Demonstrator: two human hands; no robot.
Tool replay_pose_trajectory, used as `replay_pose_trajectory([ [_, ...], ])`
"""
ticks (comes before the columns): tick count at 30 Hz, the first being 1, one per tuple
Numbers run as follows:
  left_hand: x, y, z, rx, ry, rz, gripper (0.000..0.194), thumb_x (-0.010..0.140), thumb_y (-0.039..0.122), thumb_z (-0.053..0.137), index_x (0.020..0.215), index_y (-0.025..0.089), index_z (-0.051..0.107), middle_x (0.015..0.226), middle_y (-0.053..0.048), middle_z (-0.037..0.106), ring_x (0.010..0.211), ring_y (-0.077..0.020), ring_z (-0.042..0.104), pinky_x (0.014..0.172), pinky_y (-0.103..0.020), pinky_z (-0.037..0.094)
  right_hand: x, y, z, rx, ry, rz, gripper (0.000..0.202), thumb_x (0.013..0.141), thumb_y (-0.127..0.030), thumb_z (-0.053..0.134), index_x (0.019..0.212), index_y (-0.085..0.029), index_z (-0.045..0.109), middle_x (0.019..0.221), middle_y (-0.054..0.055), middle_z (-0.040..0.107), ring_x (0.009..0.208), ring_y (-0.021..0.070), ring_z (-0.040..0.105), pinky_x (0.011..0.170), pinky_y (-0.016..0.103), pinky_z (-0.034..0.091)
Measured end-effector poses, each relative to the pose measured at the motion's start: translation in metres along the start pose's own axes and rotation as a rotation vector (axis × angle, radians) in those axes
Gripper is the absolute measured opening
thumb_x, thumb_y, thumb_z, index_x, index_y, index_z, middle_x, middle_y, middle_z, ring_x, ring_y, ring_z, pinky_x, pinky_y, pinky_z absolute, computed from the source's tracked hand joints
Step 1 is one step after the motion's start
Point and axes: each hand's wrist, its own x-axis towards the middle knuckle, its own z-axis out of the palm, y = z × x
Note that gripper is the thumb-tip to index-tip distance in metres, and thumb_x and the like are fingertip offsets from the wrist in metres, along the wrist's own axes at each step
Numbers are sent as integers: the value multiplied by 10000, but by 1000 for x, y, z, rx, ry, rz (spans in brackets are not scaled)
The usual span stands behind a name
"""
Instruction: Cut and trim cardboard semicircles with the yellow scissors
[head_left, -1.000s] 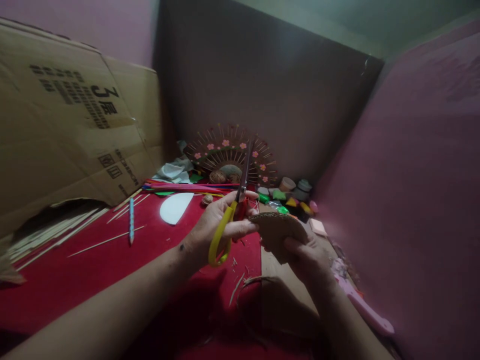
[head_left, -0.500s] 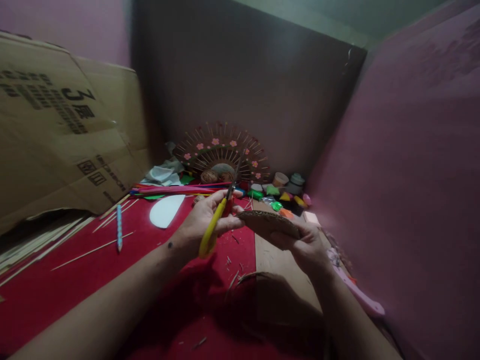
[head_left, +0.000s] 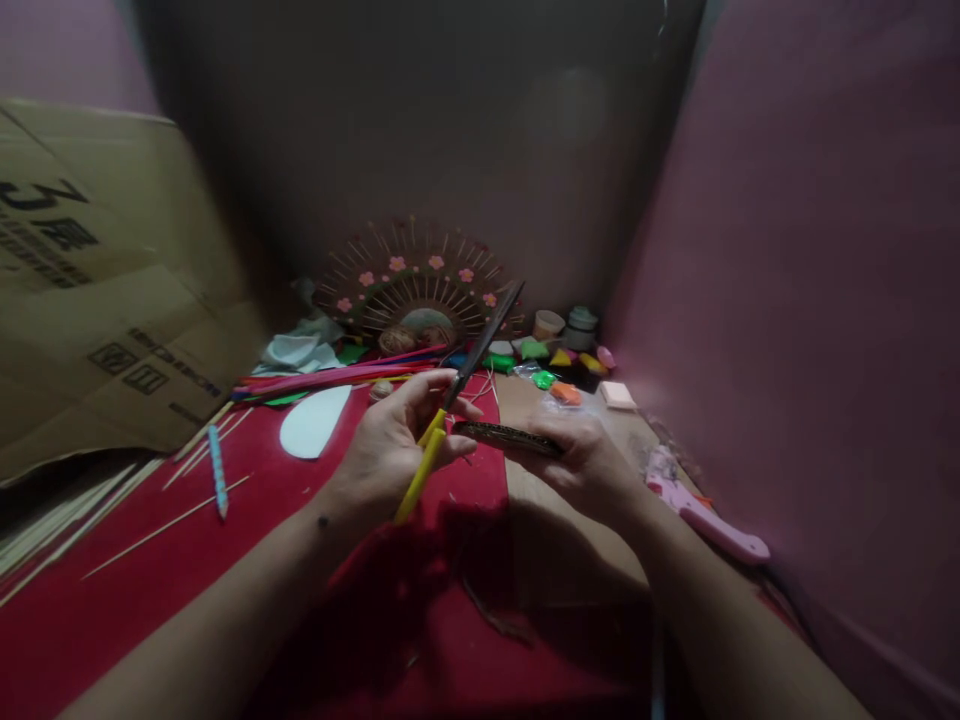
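Yellow-handled scissors (head_left: 422,472) are in my left hand (head_left: 386,445), their dark blades pointing up and away. My right hand (head_left: 589,462) grips a brown cardboard piece (head_left: 506,436), seen nearly edge-on with its corrugated rim showing. The left thumb and fingertips are close to the cardboard's left end; whether they touch it I cannot tell. Below the hands, a thin curved brown strip (head_left: 491,618) lies on the red cloth (head_left: 300,590).
A flowered stick fan (head_left: 416,265) stands at the back. Clay packets (head_left: 534,349), a pink glue gun (head_left: 709,515) and a flat board (head_left: 559,545) are at right. Left are a white cutout (head_left: 315,422), blue pencil (head_left: 217,470) and large cardboard (head_left: 112,300).
The view has shifted, so the background sits further left and slightly higher. The cardboard piece has tilted to nearly edge-on. The scissors' blades now lean more to the right.
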Motion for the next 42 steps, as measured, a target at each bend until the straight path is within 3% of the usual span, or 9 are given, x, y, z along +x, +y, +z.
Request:
replay_pose_trajectory([
  [8, -6, -9, 9, -79, -68, 16, 498, 611, 189, 749, 1062, 191, 540, 855, -10, 639, 809, -163, 618, 759, -299, 507, -4, 0, 8, -222, -9, -66, 198, 838, -215, 554, 991, -220, 679, 760, 11, 677, 621, 109, 554, 581, 228, 384],
  [18, -8, -7, 5, -14, -80, 55, 460, 627, 165, 741, 1046, 203, 555, 806, 12, 640, 768, -143, 620, 714, -253, 520, -7, -2, 6, -314, -14, -136, 294, 839, -187, 528, 1111, -202, 639, 859, 48, 691, 706, 145, 597, 619, 257, 425],
  [24, -10, -10, 9, 150, -99, 216, 443, 696, 145, 676, 1109, 196, 522, 954, -26, 648, 825, -133, 620, 742, -224, 508, -5, 0, 7, -205, -6, -70, 232, 829, -201, 551, 1019, -222, 682, 830, 41, 705, 704, 143, 610, 636, 253, 440],
  [29, -13, -17, 11, 351, -123, 290, 427, 687, 64, 611, 1093, 174, 540, 981, -36, 654, 820, -130, 622, 722, -214, 503, -3, -4, 7, -49, -133, 27, 241, 768, -114, 590, 962, -204, 701, 826, 23, 715, 724, 142, 629, 651, 236, 452],
  [33, -15, -19, 13, 301, -137, 242, 431, 659, 32, 592, 1058, 191, 549, 938, -11, 657, 819, -127, 623, 696, -197, 495, 2, -10, 6, 49, -228, 148, 204, 767, -127, 590, 919, -177, 718, 712, 8, 695, 692, 151, 626, 637, 251, 470],
  [36, -13, -15, 12, 191, -95, 169, 399, 638, 55, 610, 1010, 196, 570, 878, -2, 650, 791, -130, 619, 657, -194, 493, 5, -8, 0, 288, -242, 175, 291, 729, -158, 643, 1009, -219, 691, 808, 1, 711, 813, 181, 647, 723, 297, 511],
  [39, -6, -9, 5, 25, 29, 7, 441, 558, 67, 674, 974, 189, 588, 743, 34, 615, 673, -110, 598, 566, -177, 480, 6, 2, -9, 424, -120, 249, 598, 572, -230, 787, 1145, -251, 620, 1013, 28, 695, 945, 224, 628, 806, 348, 509],
  [41, 1, -7, -3, -93, 98, -125, 444, 523, 81, 711, 942, 180, 600, 660, 57, 591, 566, -83, 569, 500, -159, 457, 7, 11, -13, 595, -32, 270, 608, 614, -290, 757, 1195, -243, 581, 1163, 62, 636, 1026, 232, 598, 815, 349, 504],
  [42, 4, -6, -6, -155, 110, -182, 419, 522, 100, 723, 918, 174, 608, 644, 55, 599, 533, -78, 565, 475, -156, 450, 7, 14, -13, 724, -12, 281, 570, 665, -345, 707, 1207, -235, 568, 1128, 79, 651, 945, 227, 631, 731, 349, 526],
])
